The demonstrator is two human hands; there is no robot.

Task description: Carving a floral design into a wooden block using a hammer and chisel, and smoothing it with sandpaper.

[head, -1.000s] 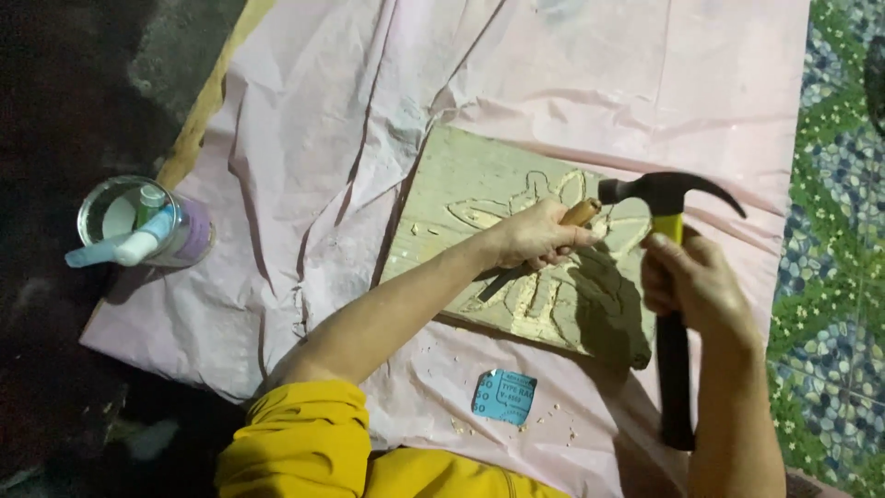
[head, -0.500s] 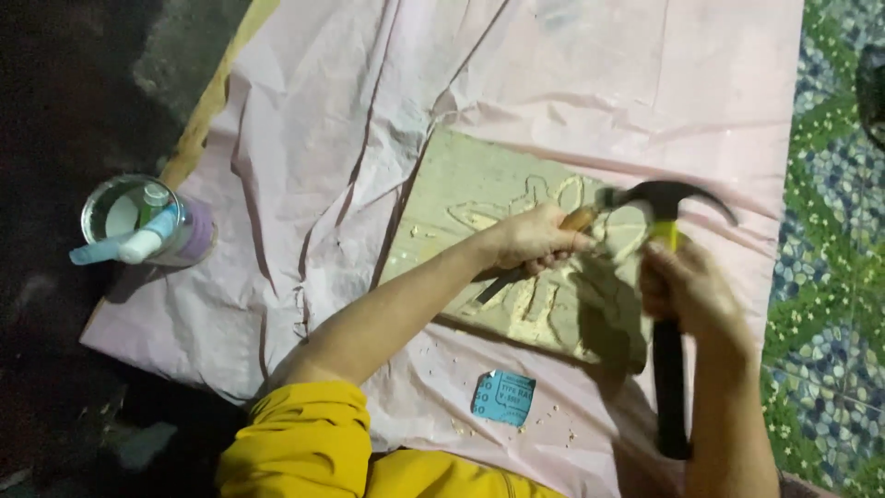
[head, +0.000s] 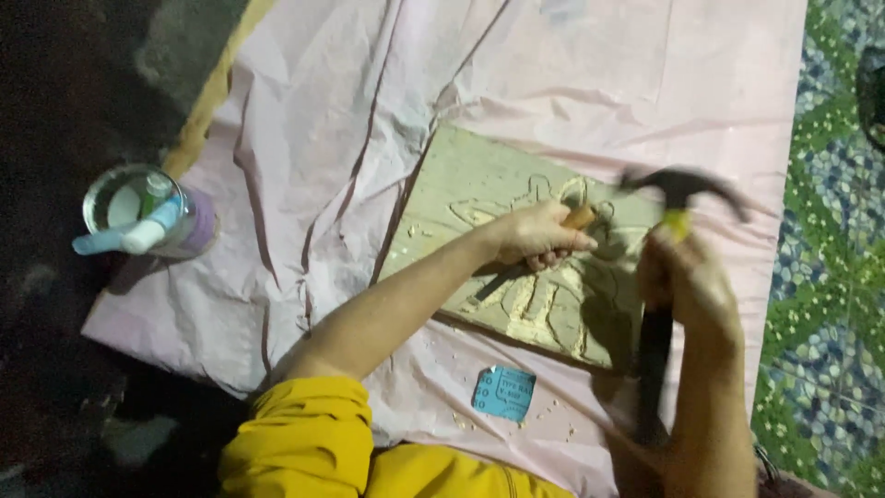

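A pale wooden board [head: 470, 184] with a carved relief pattern lies on a pink sheet. My left hand [head: 539, 235] grips a chisel [head: 579, 219] by its wooden handle, with the blade slanting down onto the carving. My right hand [head: 687, 281] holds a black claw hammer [head: 682, 184] whose head is blurred just right of the chisel's end. Small wood chips lie scattered on and around the board.
The pink sheet [head: 350, 120] covers the work area. A clear jar [head: 138, 207] holding tubes and tools stands at the left edge. A small blue square of paper [head: 504, 393] lies below the board. Green patterned flooring [head: 830, 304] runs along the right.
The hammer head has swung left toward the chisel's end and is now blurred. My left hand and the chisel stay in the same spot on the board.
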